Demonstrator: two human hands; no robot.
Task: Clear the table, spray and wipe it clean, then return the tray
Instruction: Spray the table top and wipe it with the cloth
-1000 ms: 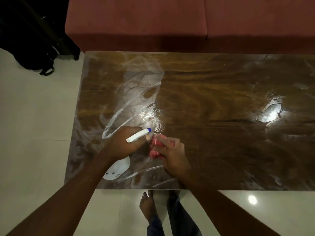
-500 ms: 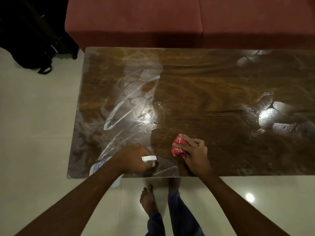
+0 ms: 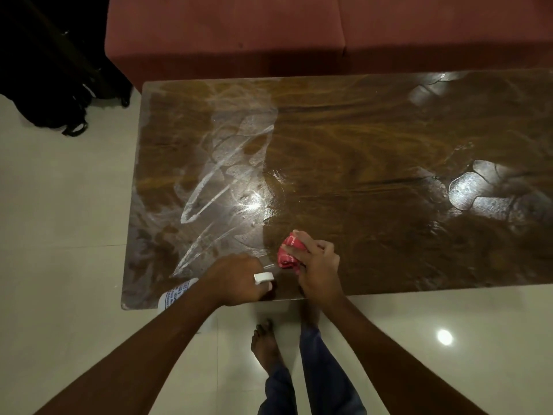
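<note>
**A:** Where's the cloth?

**B:** The red cloth is being gripped, bunched up, in the right hand. Fingers are being curled over it. It is being pressed onto the table close to the front edge.

**A:** Left hand?

**B:** The left hand is being wrapped round the neck of the spray bottle. The white nozzle is being pointed right, toward the cloth, from between the fingers. The labelled body is being shown under the wrist, at the table's front edge. Whether it is touching the top can't be told.

**A:** Spacing?

**B:** The hands are being held near each other, apart. The cloth is being held just right of the nozzle and slightly farther in.

**A:** Surface?

**B:** White streaks and smears are being shown across the left part of the top, beyond the left hand. Glare patches are being reflected at the right.

**A:** Around it?

**B:** A red sofa is being seen behind the far edge, with a black bag on the floor at far left. A bare foot is being seen on pale tiles below the front edge.
</note>
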